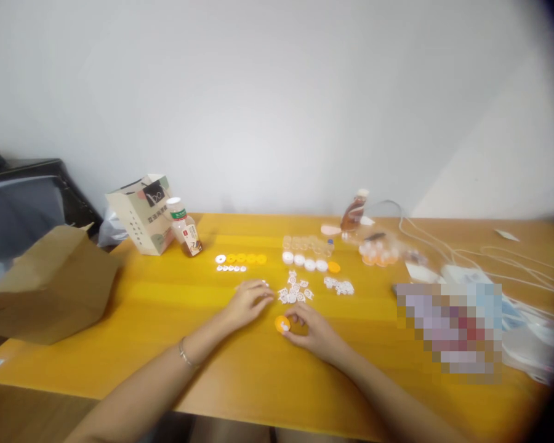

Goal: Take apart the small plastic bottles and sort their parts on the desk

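My right hand (311,329) pinches an orange disc (279,324) with a small white piece on it, just above the table near its front. To its left, my left hand (249,303) is open, thumb apart from the fingers, beside a loose pile of white openwork plastic parts (292,289). A small white spot shows by its fingertips, too blurred to name. Beyond that hand lie a row of yellow discs (246,258) led by a white disc (220,259), and a row of small white pieces (231,268). White round caps (303,263) and an orange disc (333,267) line up behind the pile.
Clear plastic cups (305,245) stand behind the caps, with white parts (338,285) nearby. At left are a cardboard box (55,283), a paper bag (141,215) and a bottle (184,227). A dark drink bottle (353,212), orange-and-white items (378,252) and cables (425,234) sit at right.
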Demonstrator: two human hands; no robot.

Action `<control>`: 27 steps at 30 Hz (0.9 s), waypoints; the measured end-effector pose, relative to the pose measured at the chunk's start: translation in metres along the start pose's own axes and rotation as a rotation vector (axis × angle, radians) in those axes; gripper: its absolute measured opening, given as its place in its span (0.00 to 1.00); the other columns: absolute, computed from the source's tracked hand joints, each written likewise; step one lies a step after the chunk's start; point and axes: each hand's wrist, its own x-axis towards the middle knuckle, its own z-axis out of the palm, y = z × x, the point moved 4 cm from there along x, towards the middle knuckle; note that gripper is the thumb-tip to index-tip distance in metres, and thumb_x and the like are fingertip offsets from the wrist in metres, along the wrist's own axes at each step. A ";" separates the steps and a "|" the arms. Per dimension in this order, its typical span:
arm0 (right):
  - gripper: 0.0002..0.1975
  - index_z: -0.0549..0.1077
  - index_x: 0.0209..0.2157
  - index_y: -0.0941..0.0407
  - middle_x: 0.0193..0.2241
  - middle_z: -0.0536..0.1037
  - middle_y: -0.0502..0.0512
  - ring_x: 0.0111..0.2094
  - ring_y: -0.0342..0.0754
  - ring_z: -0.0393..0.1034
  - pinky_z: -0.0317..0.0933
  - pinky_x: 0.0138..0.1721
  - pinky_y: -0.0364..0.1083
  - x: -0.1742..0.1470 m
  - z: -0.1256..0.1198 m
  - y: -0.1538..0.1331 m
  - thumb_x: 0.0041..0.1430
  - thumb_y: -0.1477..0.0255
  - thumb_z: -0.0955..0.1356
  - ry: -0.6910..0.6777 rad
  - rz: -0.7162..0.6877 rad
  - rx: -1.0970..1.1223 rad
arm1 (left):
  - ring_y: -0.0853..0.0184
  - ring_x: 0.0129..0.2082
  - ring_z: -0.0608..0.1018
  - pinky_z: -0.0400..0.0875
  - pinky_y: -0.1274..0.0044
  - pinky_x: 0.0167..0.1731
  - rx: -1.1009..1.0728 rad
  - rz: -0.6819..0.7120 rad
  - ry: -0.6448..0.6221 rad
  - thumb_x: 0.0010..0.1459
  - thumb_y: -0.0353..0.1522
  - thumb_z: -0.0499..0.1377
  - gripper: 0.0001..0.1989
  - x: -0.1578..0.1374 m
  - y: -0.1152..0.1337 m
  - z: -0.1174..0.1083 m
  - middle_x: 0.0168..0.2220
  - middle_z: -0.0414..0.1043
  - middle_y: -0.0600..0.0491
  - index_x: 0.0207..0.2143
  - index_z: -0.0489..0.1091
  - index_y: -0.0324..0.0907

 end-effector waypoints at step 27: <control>0.04 0.68 0.30 0.55 0.27 0.67 0.51 0.29 0.45 0.60 0.59 0.33 0.44 0.002 0.002 0.002 0.49 0.72 0.68 0.003 -0.049 0.004 | 0.67 0.36 0.69 0.56 0.74 0.39 0.405 0.548 -0.279 0.63 0.30 0.46 0.11 -0.007 0.042 0.018 0.34 0.70 0.50 0.36 0.68 0.40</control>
